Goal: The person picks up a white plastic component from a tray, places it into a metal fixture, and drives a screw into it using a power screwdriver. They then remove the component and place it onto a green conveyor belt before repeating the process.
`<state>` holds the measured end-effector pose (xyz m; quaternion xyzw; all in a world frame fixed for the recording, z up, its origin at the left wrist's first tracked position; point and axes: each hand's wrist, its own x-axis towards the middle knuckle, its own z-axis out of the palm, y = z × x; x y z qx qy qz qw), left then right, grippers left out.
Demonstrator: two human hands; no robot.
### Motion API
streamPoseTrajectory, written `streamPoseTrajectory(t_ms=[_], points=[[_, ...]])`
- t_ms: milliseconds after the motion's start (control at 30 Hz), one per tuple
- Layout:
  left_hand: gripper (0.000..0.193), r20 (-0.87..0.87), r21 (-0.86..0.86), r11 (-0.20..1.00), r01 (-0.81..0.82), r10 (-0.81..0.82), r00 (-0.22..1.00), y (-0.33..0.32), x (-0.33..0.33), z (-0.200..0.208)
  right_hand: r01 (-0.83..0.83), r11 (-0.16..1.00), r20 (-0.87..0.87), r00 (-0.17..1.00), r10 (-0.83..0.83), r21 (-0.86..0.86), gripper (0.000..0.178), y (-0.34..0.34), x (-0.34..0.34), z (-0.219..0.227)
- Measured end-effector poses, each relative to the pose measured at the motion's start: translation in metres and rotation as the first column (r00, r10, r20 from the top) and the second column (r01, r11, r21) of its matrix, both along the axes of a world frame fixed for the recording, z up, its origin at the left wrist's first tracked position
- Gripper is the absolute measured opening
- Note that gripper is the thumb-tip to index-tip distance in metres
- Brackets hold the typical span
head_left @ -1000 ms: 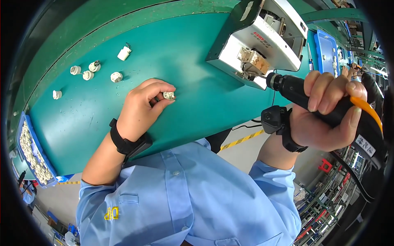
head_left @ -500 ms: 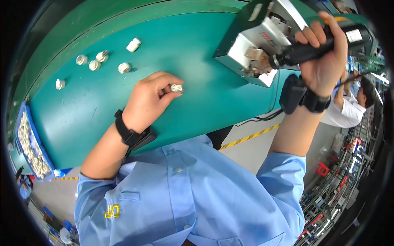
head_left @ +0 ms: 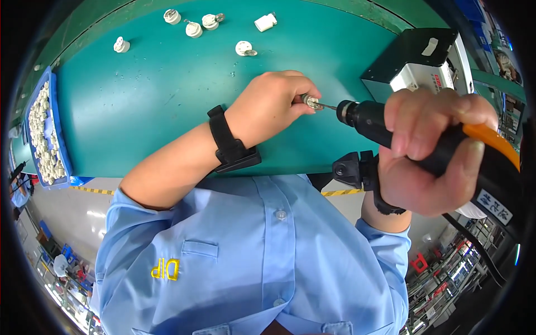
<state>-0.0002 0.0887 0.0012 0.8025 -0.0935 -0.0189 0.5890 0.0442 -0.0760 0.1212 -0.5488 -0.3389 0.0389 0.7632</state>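
Spreading across my view, the green table [head_left: 139, 123] carries the machine [head_left: 410, 53], a black-sided box with a white front, and I take every bearing from it. On the machine's near side and to its left, the blue shirt [head_left: 237, 229] takes up much of what I see. Far to the left of the machine lies the blue tray [head_left: 62, 139], crowded with pale parts [head_left: 42, 123]. Just on the machine's near side is the black driver [head_left: 373, 123], its nose toward the left. My right hand [head_left: 432, 148] wraps round the driver's body, fingers folded over it, and hides some of the machine's white front from me. Left of the machine and nearer, my left hand [head_left: 273, 103] is narrowed to a pinch, thumb and finger on the held piece [head_left: 312, 102]. Six loose pieces [head_left: 243, 48], all white, lie scattered well to the machine's left. The thin bit [head_left: 328, 106] reaches from the driver's nose, left of the machine, to the held piece; whether its tip touches, I cannot tell.
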Motion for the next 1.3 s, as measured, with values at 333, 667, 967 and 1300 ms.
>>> streamPoseTrajectory(t_ms=[333,667,967,1300], points=[[0.015,0.036,0.009,1.000,-0.006,0.005,0.999,0.000,-0.001,-0.001,0.026,0.985,0.097,0.995,-0.010,-0.173,0.029,0.014,-0.002,-0.003],[0.015,0.066,0.017,1.000,-0.010,0.008,0.998,0.000,-0.003,-0.001,-0.020,0.960,0.157,0.985,0.066,-0.278,0.034,0.017,-0.005,-0.005],[0.015,0.050,0.041,0.999,0.024,-0.026,0.998,-0.004,0.001,0.003,0.193,0.976,0.107,0.973,-0.204,0.103,0.033,-0.049,-0.014,0.047],[0.023,-0.044,0.041,0.999,0.028,-0.026,0.999,-0.003,0.001,0.007,0.461,0.885,0.234,0.856,-0.461,0.060,0.029,-0.104,0.012,0.025]])
